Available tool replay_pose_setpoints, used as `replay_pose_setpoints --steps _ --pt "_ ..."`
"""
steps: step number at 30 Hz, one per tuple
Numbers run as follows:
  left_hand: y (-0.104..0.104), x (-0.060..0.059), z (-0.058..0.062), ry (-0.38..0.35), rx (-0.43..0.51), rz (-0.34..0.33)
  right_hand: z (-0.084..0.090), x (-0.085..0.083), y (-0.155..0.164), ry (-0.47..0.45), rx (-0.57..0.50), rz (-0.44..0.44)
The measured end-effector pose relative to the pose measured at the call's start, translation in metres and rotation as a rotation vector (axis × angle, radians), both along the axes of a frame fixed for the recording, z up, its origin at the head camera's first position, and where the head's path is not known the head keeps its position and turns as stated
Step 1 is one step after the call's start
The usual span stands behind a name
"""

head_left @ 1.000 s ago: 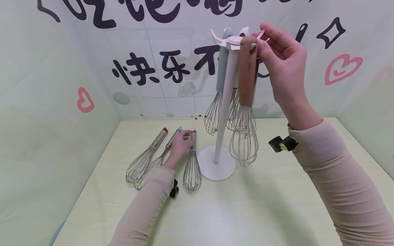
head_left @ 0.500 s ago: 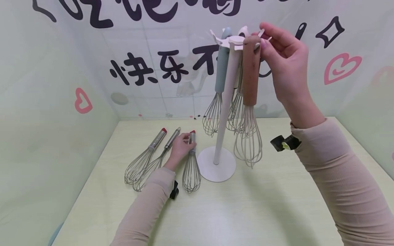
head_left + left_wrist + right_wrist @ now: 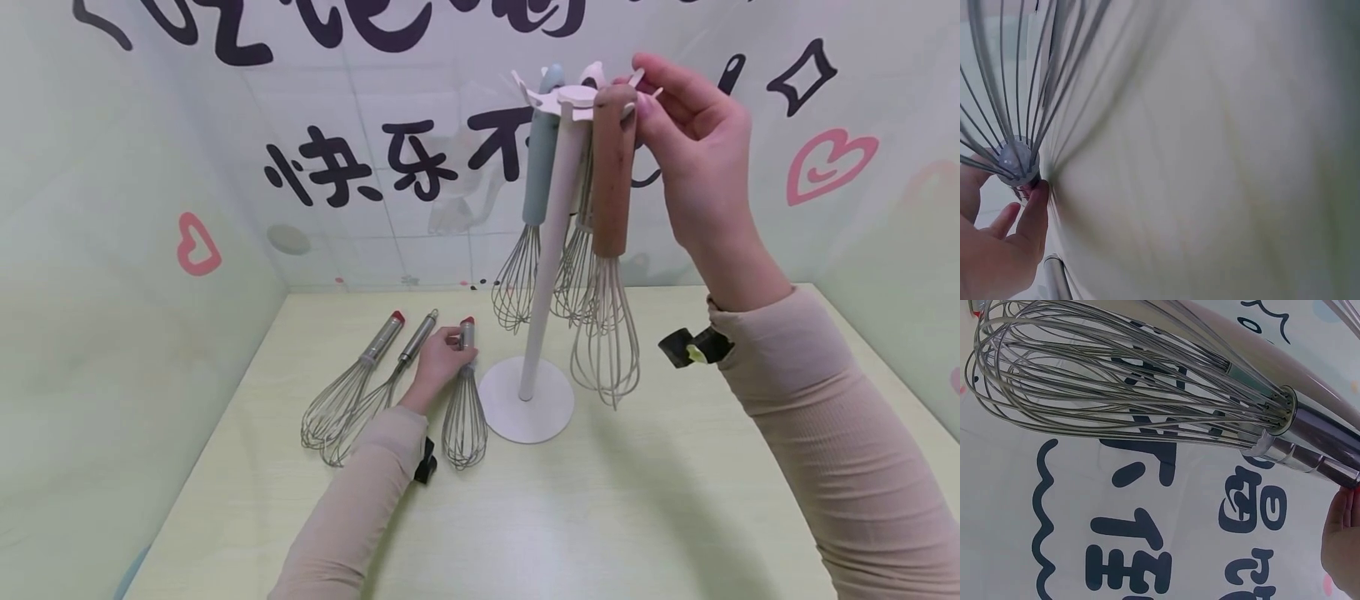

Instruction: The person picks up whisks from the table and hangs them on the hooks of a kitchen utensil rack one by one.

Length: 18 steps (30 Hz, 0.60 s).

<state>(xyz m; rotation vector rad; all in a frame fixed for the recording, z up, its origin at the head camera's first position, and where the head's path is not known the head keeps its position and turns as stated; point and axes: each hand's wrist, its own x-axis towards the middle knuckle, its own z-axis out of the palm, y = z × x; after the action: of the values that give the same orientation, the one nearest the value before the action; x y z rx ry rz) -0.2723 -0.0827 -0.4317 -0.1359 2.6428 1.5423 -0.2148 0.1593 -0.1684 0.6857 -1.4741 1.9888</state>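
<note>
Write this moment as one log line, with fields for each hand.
left hand: grips steel whisk on table | right hand: holds brown-handled whisk at white rack

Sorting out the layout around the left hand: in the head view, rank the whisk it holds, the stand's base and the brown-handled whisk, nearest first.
From the left hand:
1. Red-tipped whisk, in its fingers.
2. Stand's base, just right.
3. Brown-handled whisk, hanging beyond, at the right hand.

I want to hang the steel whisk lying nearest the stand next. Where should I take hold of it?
Grip the steel whisk by its straight handle, just below the red cap, coming from above. It lies flat, handle pointing at the wall, and the wire loops would flex. The left hand already pinches that handle.
</note>
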Motion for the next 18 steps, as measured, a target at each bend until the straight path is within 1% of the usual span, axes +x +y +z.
replay_pose_setpoints --steps 6,10,14,18 --pt "-0.002 -0.001 0.002 -0.012 -0.014 0.007 0.001 0.000 -0.001 0.008 -0.010 0.008" --pt "-0.005 -0.002 0.003 -0.021 -0.005 0.020 0.001 0.000 -0.001 0.014 -0.009 0.015" --pt "-0.007 -0.002 0.008 -0.033 0.016 0.037 0.001 0.000 -0.001 0.009 -0.007 0.021" --pt "-0.008 -0.001 0.014 -0.036 0.049 0.043 0.000 0.000 0.000 0.002 -0.006 0.024"
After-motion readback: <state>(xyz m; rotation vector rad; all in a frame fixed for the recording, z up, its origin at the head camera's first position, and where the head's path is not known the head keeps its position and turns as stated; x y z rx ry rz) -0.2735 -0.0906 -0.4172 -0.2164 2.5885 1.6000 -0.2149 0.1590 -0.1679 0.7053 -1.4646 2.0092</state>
